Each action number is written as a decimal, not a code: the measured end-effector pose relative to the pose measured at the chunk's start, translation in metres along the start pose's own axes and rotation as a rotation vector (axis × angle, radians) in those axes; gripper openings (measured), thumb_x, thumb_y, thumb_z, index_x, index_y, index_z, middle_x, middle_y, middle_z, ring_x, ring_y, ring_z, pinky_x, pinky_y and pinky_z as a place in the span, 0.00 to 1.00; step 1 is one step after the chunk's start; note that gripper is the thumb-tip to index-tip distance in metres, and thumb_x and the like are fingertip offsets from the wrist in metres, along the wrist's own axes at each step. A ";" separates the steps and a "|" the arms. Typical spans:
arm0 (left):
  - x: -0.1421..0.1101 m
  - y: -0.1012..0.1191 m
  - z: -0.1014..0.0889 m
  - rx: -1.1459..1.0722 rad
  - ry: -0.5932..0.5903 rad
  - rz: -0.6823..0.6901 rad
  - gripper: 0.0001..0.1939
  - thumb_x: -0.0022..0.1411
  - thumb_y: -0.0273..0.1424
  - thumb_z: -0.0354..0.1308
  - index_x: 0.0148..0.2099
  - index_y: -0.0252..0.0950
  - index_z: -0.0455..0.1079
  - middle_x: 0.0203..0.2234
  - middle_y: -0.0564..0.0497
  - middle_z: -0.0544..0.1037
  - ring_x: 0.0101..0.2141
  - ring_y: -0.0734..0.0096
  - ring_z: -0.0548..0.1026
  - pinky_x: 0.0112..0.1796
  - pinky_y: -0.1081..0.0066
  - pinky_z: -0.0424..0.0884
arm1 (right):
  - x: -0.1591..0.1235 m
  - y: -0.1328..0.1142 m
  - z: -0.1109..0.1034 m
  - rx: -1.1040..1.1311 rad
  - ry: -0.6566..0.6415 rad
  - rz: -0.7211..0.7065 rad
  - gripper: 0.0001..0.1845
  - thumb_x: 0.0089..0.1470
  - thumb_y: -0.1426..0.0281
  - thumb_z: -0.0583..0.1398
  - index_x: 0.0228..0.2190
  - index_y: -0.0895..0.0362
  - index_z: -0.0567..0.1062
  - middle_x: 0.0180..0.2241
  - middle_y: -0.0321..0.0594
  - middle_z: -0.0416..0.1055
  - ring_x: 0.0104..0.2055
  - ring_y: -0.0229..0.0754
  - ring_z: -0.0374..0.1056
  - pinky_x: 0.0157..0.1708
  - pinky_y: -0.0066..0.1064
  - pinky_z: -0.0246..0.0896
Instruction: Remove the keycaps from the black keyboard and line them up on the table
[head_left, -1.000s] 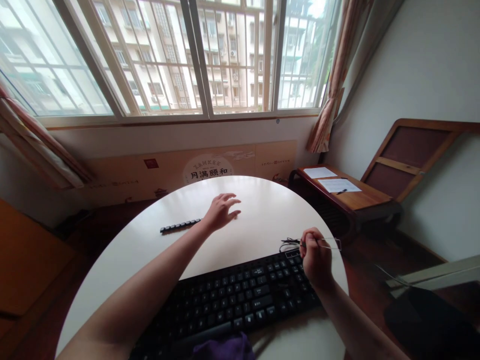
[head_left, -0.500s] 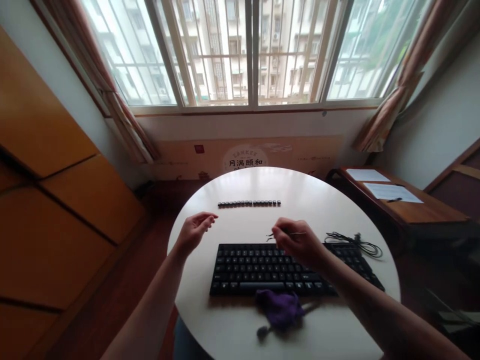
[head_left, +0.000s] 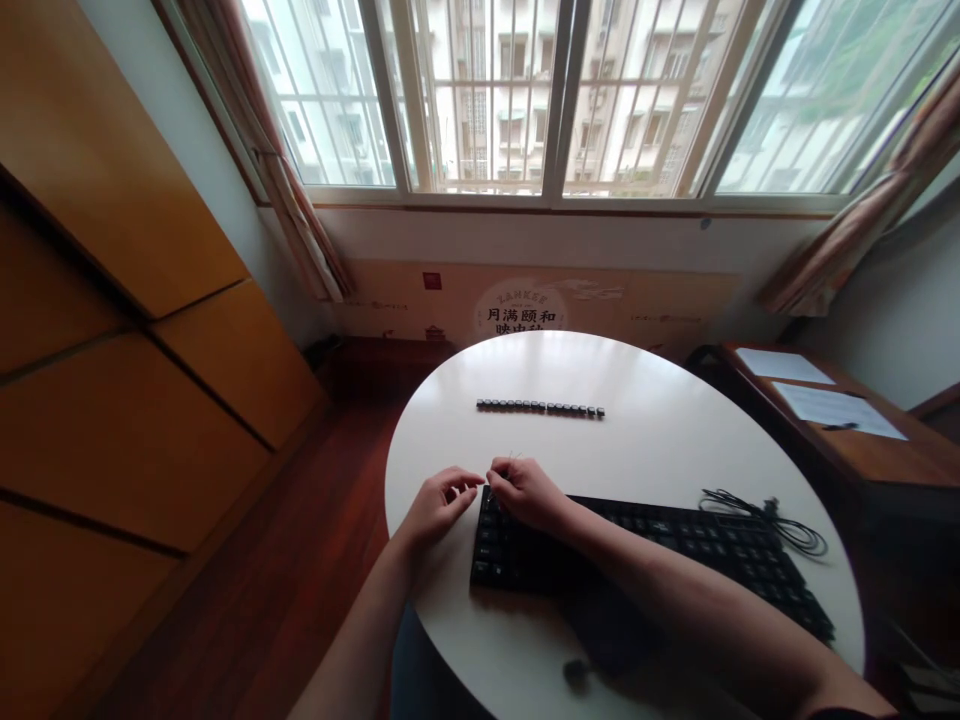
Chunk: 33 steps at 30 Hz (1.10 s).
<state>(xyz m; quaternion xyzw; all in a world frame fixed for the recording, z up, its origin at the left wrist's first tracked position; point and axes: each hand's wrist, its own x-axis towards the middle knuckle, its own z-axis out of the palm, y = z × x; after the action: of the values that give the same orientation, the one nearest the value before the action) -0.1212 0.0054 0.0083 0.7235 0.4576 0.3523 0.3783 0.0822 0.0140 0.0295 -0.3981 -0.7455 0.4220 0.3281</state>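
My right hand [head_left: 525, 490] is closed on a thin wire keycap puller [head_left: 514, 458]; only its fine wire ends show above the fingers. It is over the top left corner of a black keyboard [head_left: 491, 552], and its forearm covers much of the keys. Just beside that corner, my left hand [head_left: 441, 505] holds nothing, fingers bent and apart from the thumb, its fingertips close to the right hand's. Farther back, a row of small black keycaps [head_left: 540, 407] runs across the white round table [head_left: 637, 450].
A coiled black cable [head_left: 780, 525] lies behind the keyboard's right end. Below the right forearm is a dark, blurred cloth with a round dark end [head_left: 576, 672]. A wooden side table [head_left: 930, 450] with papers [head_left: 840, 408] stands right; orange cabinets [head_left: 217, 350] stand left.
My right hand has moved left with the keycap puller, from above the keyboard's middle to its top left corner. My left hand has come down beside that corner. The view has turned left.
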 end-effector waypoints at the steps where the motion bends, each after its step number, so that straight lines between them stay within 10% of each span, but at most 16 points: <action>1: 0.000 0.000 0.000 0.014 -0.010 0.008 0.13 0.62 0.35 0.56 0.44 0.35 0.77 0.37 0.46 0.78 0.35 0.68 0.74 0.33 0.72 0.68 | 0.000 0.001 0.000 -0.002 0.002 -0.002 0.14 0.61 0.68 0.52 0.24 0.56 0.66 0.16 0.29 0.63 0.17 0.31 0.57 0.20 0.21 0.51; 11: -0.001 0.003 0.000 0.020 -0.055 0.019 0.16 0.56 0.23 0.52 0.44 0.36 0.77 0.38 0.48 0.78 0.34 0.70 0.73 0.34 0.72 0.68 | -0.014 0.005 0.010 -0.079 -0.021 -0.196 0.10 0.54 0.71 0.56 0.22 0.57 0.66 0.19 0.28 0.54 0.21 0.30 0.48 0.24 0.22 0.47; 33: -0.001 0.003 0.004 0.006 -0.055 0.038 0.10 0.57 0.31 0.64 0.43 0.39 0.79 0.38 0.47 0.80 0.38 0.66 0.75 0.39 0.69 0.71 | -0.016 0.012 0.015 0.018 0.192 -0.131 0.16 0.60 0.69 0.53 0.21 0.57 0.64 0.17 0.30 0.59 0.20 0.31 0.54 0.22 0.22 0.50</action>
<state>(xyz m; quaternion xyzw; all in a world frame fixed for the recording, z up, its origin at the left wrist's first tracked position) -0.1169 0.0022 0.0084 0.7426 0.4341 0.3380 0.3820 0.0813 -0.0014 0.0097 -0.3841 -0.7312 0.3664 0.4284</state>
